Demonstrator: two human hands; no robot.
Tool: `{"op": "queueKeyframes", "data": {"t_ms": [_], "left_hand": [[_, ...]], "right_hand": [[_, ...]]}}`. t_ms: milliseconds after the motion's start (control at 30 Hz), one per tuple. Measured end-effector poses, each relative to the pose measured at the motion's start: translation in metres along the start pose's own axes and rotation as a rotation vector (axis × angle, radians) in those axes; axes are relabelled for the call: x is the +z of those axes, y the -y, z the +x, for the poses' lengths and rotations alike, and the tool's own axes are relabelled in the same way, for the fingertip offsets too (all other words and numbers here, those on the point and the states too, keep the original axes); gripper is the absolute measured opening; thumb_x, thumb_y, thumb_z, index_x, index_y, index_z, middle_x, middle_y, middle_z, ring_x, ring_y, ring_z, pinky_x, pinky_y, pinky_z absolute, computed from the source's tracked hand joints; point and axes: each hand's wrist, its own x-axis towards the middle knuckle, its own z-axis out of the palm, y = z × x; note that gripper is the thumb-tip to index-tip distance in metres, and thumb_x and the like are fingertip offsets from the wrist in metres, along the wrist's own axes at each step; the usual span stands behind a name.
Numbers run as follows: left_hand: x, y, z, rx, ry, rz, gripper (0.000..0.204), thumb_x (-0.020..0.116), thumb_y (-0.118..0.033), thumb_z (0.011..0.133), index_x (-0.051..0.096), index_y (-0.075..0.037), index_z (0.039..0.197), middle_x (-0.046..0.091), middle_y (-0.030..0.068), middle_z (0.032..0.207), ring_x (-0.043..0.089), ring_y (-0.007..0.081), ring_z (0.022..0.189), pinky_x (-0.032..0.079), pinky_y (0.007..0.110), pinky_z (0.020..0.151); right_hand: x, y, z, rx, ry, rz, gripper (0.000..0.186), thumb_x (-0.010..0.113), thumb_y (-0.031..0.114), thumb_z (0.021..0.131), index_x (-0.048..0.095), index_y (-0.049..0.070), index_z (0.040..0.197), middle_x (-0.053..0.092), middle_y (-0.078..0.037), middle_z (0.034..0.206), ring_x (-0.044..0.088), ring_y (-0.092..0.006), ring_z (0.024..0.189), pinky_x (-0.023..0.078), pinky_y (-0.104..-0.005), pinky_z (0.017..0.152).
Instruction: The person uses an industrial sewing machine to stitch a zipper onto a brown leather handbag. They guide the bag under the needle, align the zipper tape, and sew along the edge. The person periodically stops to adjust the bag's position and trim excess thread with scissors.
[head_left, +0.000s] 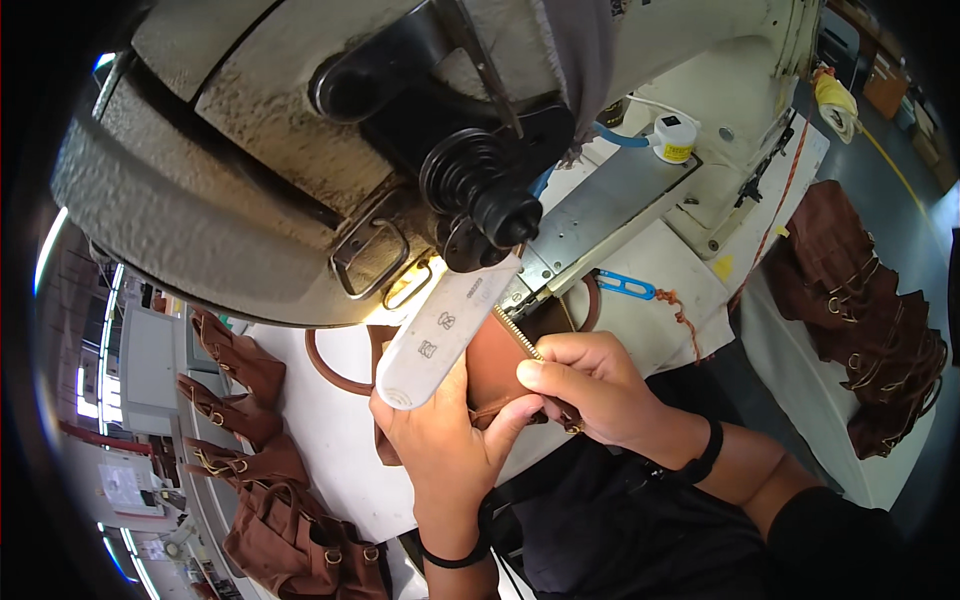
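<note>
A brown leather bag lies under the head of a sewing machine, with a metal-toothed zipper along its edge. My right hand pinches the bag's zipper edge between thumb and fingers, just in front of the presser area. My left hand grips the near side of the bag, its thumb toward the right hand. A long white rounded plate hanging from the machine covers some of the left fingers and leather. One curved bag handle sticks out to the left.
Several brown bags line the table's left side, and more brown leather pieces are piled at the right. A blue plastic tool tied to orange cord lies right of the needle area. A small white round container stands on the machine bed.
</note>
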Motion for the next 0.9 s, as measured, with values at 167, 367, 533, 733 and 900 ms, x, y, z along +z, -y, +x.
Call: {"op": "queueKeyframes", "data": {"t_ms": [167,367,533,733,900], "left_hand": [[-0.002,0.004,0.010,-0.039,0.043,-0.010,0.083,0.061,-0.066,0.093,0.059,-0.001,0.145,0.064,0.0167,0.142,0.061,0.0321,0.126,0.034,0.045,0.111],[0.014,0.018,0.018,-0.068,-0.072,-0.134,0.069,0.076,-0.059,0.085,0.070,-0.002,0.125,0.071,0.0136,0.122,0.061,0.0319,0.111,0.036,0.046,0.104],[0.022,0.011,0.008,-0.071,-0.288,-0.159,0.060,0.086,-0.037,0.081,0.067,0.001,0.123,0.070,0.0155,0.123,0.063,0.0343,0.110,0.041,0.048,0.105],[0.034,-0.013,-0.016,-0.012,-0.354,-0.167,0.045,0.079,-0.018,0.085,0.067,-0.005,0.126,0.067,0.0127,0.130,0.063,0.0279,0.118,0.041,0.047,0.106],[0.049,-0.017,-0.014,-0.089,-0.472,-0.103,0.044,0.073,-0.021,0.085,0.068,-0.009,0.128,0.067,0.0054,0.130,0.061,0.0209,0.107,0.042,0.040,0.092]], "right_hand": [[0.000,0.007,0.013,0.047,-0.009,0.037,0.034,0.064,0.019,0.104,0.056,0.007,0.073,0.056,0.001,0.063,0.047,-0.0032,0.053,0.034,-0.0228,0.047],[0.008,0.009,0.026,0.039,-0.077,0.009,0.033,0.062,0.021,0.105,0.064,0.005,0.076,0.056,0.004,0.062,0.045,-0.0021,0.052,0.034,-0.0222,0.046],[0.016,0.010,0.029,0.027,-0.164,-0.070,0.034,0.064,0.021,0.104,0.067,0.005,0.075,0.058,0.003,0.062,0.046,-0.0021,0.051,0.034,-0.0217,0.046],[0.016,0.013,0.028,0.051,-0.212,-0.055,0.024,0.065,0.018,0.104,0.072,0.002,0.087,0.061,0.002,0.068,0.049,-0.0030,0.056,0.037,-0.0209,0.052],[0.014,0.011,0.030,-0.033,-0.169,-0.190,0.024,0.062,0.017,0.105,0.074,-0.002,0.097,0.062,0.000,0.076,0.054,-0.0060,0.071,0.044,-0.0219,0.068]]}}
